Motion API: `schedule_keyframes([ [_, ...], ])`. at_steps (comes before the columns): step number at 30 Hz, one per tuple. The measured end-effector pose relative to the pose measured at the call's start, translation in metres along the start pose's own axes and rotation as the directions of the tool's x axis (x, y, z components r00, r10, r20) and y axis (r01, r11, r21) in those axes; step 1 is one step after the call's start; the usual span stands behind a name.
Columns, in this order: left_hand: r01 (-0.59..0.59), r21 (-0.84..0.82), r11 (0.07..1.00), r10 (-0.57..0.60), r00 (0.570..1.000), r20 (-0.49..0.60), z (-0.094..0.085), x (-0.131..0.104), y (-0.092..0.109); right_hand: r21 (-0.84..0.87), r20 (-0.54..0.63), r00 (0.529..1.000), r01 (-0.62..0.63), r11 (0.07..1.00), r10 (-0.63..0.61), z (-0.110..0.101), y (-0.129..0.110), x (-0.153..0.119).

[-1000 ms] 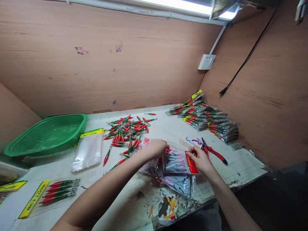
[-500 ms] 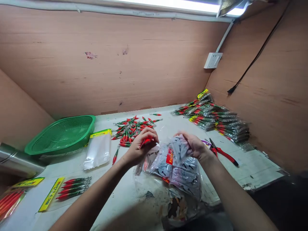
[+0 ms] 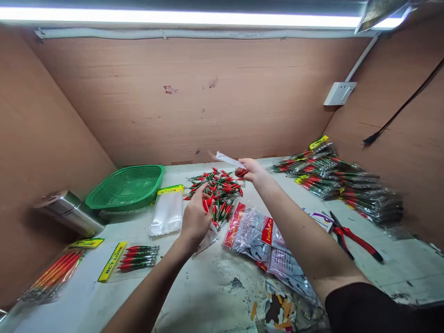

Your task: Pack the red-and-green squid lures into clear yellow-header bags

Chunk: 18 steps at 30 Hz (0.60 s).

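Above the near left edge of a pile of red and green fishing lures, my left hand is closed round a small red object whose kind I cannot make out. Below its wrist lies a crumpled clear plastic piece. My right hand reaches over the far right side of the pile, gripping a pale printed packet with a red end. Printed plastic packets with red labels rest on the table between my forearms.
A green basket and metal flask stand at left. Nearby are empty header bags, a bag of lures and orange-red lures. Bagged lures are stacked at right, near red-handled pliers.
My right hand has moved away from the printed packets to above the lure pile, carrying one packet. My left hand stays closed on the red object. The view has shifted left.
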State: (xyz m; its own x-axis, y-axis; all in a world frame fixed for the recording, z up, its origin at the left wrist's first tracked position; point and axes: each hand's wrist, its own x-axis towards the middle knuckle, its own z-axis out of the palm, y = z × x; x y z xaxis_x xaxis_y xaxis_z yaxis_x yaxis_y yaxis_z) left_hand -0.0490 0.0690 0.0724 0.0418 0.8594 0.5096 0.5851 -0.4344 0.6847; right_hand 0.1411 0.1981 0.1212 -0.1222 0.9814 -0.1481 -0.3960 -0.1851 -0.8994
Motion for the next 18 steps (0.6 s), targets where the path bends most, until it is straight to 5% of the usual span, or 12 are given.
schedule_keyframes([
  [2, -0.033, 0.073, 0.997, 0.031, 0.999, 0.031, -0.009, -0.011, 0.012, -0.065, -0.105, 0.992, 0.065, 0.996, -0.071, 0.001, -0.005, 0.002],
  [4, -0.114, 0.164, 0.98, 0.075, 0.971, 0.227, -0.007, -0.023, 0.026, -0.149, -0.192, 0.966, 0.145, 0.978, -0.172, 0.0, -0.01, -0.005],
  [7, -0.26, 0.206, 0.943, 0.085, 0.789, 0.608, 0.018, -0.046, 0.048, -0.284, -0.233, 0.9, 0.299, 0.911, -0.368, -0.005, -0.013, -0.036],
  [10, -0.342, 0.202, 0.918, 0.078, 0.653, 0.753, 0.051, -0.066, 0.061, -0.391, -0.186, 0.815, 0.451, 0.802, -0.549, -0.02, -0.01, -0.085],
  [12, -0.371, 0.24, 0.897, 0.044, 0.615, 0.787, 0.066, -0.072, 0.064, -0.506, -0.1, 0.742, 0.536, 0.676, -0.663, -0.037, -0.004, -0.12],
  [14, -0.378, 0.288, 0.88, -0.002, 0.603, 0.798, 0.072, -0.073, 0.063, -0.721, 0.082, 0.696, 0.536, 0.439, -0.714, -0.06, 0.005, -0.151],
  [16, -0.368, 0.325, 0.871, -0.044, 0.6, 0.798, 0.071, -0.07, 0.06, -0.887, 0.304, 0.795, 0.437, 0.149, -0.524, -0.081, 0.017, -0.173],
  [18, -0.35, 0.345, 0.871, -0.074, 0.601, 0.796, 0.067, -0.067, 0.056, -0.912, 0.407, 0.891, 0.407, -0.043, -0.202, -0.095, 0.031, -0.182],
])
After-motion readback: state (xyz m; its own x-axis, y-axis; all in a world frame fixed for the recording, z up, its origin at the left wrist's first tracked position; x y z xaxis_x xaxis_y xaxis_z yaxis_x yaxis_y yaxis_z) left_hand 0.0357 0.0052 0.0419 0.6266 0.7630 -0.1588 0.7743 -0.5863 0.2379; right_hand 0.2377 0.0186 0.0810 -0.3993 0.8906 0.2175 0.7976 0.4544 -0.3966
